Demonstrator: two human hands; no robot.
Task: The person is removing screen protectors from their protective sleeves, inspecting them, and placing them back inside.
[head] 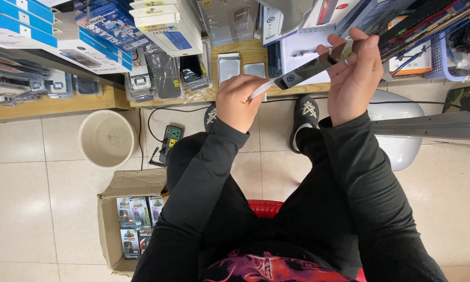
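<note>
Your right hand (356, 73) is wrapped around one end of a flat, glossy black slab-shaped phone (318, 65), held edge-on and tilted, thumb on the near face and fingers behind. Your left hand (237, 102) is closed in a pinch on a thin white strip (260, 90) that runs from your fingertips up to the phone's lower end, just left of your right grip. Below both grips are your black shoes and tiled floor; well down-left of your left hand sit a round cream plastic bucket (107, 138) and an open brown cardboard box (130, 219)
</note>
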